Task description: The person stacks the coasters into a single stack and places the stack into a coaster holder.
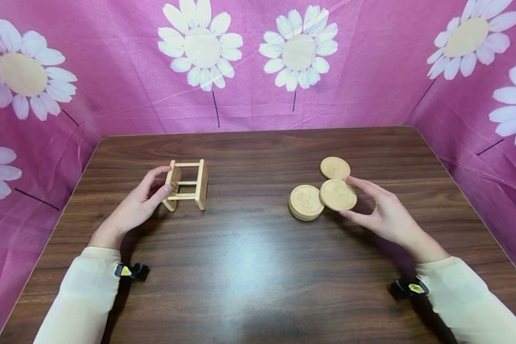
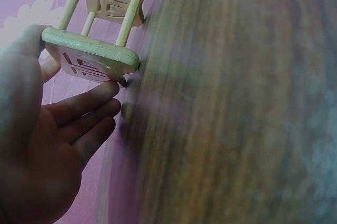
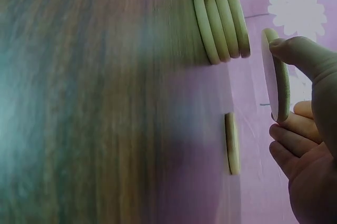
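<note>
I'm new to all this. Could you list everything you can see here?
Table: one, dark brown, below everything
Flowered cloth: count unclear, pink and white, behind and beside the table
Wooden rack: one, pale, table's left side
Stacked discs: four, pale, right of centre
Loose disc: one, pale, beyond the stacked discs
Held disc: one, pale, above the table
Wrist cameras: two, black, one per wrist
Sleeves: two, cream, forearms
Left hand: one, bare, gripping the wooden rack
Right hand: one, bare, pinching the held disc

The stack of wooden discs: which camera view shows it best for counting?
The right wrist view. It shows the stack of wooden discs from the side, with four layers distinct. The head view shows it from above, mainly its engraved top; the left wrist view does not show it.
</note>
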Demonstrator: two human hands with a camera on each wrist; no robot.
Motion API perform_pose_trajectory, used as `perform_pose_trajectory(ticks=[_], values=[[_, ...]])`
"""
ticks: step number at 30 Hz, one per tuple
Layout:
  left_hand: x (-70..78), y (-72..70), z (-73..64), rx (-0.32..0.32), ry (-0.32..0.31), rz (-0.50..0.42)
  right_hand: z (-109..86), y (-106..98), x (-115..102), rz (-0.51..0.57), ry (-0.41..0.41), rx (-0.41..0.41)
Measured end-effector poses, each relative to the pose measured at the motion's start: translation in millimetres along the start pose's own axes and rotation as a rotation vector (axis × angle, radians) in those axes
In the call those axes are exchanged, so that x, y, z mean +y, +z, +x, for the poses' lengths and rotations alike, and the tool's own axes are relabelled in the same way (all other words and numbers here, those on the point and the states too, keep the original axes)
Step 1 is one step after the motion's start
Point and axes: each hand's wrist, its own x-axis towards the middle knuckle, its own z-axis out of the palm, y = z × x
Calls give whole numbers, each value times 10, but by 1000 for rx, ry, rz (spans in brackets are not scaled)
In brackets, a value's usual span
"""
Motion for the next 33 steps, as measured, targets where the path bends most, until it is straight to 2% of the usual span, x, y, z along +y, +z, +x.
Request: perform_pose_trajectory(ticks=[33], values=[[-3, -1, 7, 0, 5, -12, 195, 273, -219, 52, -105, -73]])
